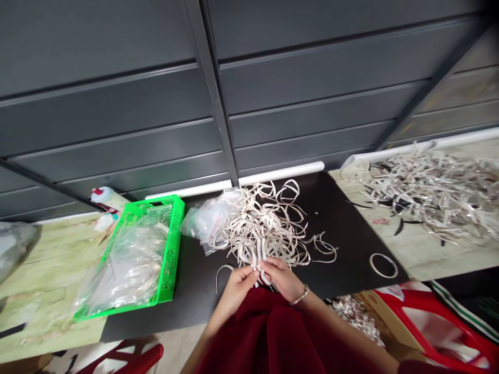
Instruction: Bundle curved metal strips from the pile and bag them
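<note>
Close to my body, at the near edge of the black table top, my left hand [239,284] and my right hand [284,280] meet with thumbs and fingers pinched. Both grip narrow curved white strips [264,250], which stand up between the fingertips; their exact kind is unclear. Just beyond lies a tangled pile of similar white and silvery strips [268,223]. Clear plastic bags [208,218] touch the pile's left side. One thin curved strip [218,276] lies alone beside my left hand.
A green plastic basket [168,278] with clear bags stands on the left, a bottle [111,196] behind it. At right are a ring [383,265] and a larger strip heap [440,192]. Grey panels [304,93] rise behind; red stools [405,311] sit below.
</note>
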`<state>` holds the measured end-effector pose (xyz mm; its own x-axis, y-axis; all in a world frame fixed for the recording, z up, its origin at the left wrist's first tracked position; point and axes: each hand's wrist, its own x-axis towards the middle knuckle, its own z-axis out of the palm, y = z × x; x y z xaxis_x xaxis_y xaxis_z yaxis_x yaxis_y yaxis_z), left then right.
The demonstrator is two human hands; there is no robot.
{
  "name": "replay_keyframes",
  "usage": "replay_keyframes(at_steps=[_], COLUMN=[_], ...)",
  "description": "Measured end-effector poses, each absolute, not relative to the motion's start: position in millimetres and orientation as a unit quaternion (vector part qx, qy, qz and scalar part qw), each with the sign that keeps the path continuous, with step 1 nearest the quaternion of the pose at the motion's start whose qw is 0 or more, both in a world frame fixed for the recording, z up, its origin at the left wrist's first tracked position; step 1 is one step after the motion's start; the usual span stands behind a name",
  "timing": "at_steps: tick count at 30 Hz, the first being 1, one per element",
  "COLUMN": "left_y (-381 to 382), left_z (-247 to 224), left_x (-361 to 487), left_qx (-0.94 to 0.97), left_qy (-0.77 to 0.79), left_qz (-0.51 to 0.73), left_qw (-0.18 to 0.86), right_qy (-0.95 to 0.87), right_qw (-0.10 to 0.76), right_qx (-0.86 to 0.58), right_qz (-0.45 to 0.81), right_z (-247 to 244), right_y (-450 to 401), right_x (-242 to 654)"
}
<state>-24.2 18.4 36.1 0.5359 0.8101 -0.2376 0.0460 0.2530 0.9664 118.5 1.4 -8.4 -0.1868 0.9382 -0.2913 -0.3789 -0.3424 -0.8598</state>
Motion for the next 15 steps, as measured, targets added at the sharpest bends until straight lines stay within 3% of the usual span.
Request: replay_keyframes(at_steps=[6,11,15], left_y=[15.6,16.2,17.6], left_z=[31.8,22.7,23.5], left_x=[-23.4,-25.8,-28.8], left_qx=[0.574,0.623,0.692], left_qy=[0.436,0.446,0.416], left_qz=[0.286,0.294,0.291], left_qw=[0.631,0.571,0.513], right_qy=[-0.381,-0.236,-0.155], right_qw=[0.452,0.508,0.496], right_qx=[-0.426,-0.405,-0.361], right_qz=[0.685,0.722,0.774], right_z=[6.4,14.6,22.2], right_y=[-1.2,5.8,12.5], right_x=[118.2,118.5,127.3])
